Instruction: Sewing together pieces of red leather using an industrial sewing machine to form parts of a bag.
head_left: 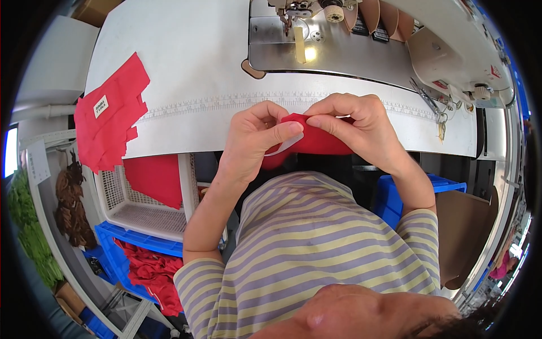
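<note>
Soft red fabric piece point(316, 141) w/ a thin white strip point(285, 148) curling off its lower edge, held at table's near edge, just above the person's striped-shirt chest. Left hand point(254, 135) curled shut, thumb + fingers pinching the cloth's left end; right hand point(355, 121) bent at wrist, fingertips pinching the top fold. Both forearms raised, elbows out. Flat white table point(186, 62) w/ printed ruler line; 1 stack of red cut pieces point(110, 113) at its left; 1 metal sewing machine point(339, 39) behind; 1 white mesh basket point(147, 203), blue crates below.
</note>
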Available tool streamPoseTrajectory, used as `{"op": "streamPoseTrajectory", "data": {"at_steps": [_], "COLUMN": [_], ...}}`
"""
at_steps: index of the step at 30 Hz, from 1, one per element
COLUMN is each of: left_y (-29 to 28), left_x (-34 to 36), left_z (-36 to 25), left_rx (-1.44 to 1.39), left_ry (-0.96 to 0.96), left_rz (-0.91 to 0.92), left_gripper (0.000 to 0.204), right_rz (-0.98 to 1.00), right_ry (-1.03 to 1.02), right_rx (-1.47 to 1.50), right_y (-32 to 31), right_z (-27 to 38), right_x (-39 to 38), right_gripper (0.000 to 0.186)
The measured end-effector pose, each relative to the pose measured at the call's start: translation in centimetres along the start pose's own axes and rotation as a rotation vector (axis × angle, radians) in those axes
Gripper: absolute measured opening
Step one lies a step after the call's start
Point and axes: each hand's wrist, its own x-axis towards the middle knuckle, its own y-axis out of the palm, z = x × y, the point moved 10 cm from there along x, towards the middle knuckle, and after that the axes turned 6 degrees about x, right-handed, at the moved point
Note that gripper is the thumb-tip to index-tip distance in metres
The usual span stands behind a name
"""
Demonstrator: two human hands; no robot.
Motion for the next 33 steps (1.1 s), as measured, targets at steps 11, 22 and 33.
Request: {"op": "streamPoseTrajectory", "data": {"at_steps": [11,22,33], "left_y": [-0.3,-1.0,-1.1], "left_x": [-0.6,-0.9,-0.7], "left_z": [-0.6,-0.8,-0.7], "left_rx": [-0.092,-0.060,-0.089], "left_ry": [0.195,0.192,0.209], "left_rz": [-0.136,-0.165,-0.163], "left_gripper": [0.013,0.014,0.016], "right_rz": [-0.004,0.004,0.003], "right_ry": [-0.001,0.047,0.092], "right_rx": [-0.042,0.000,0.023], "right_y": [-0.1,-0.2,-0.2], "right_z": [-0.1,-0.7,-1.4], "right_x": [0.1,0.7,0.8], "right_gripper": [0.012,0.013,0.014]}}
